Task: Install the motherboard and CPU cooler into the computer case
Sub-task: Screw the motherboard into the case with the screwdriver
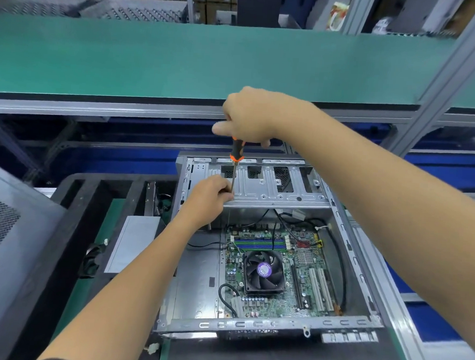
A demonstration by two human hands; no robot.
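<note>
Green tabletop (133, 257), open computer case (250, 325) on it, motherboard (295, 271) and CPU cooler (263, 272) inside. My right hand (250, 117) fingers grip screwdriver (236, 152); left hand (209, 196) fingers pinch its shaft at drive cage (271, 187).

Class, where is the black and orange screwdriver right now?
The black and orange screwdriver stands upright over the case's metal drive bay, right hand gripping its handle, left hand steadying its shaft.

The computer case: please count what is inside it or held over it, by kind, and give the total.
Motherboard: 1
CPU cooler fan: 1
White expansion slots: 2
Screwdriver: 1
Hands, right and left: 2
Total: 7
</note>
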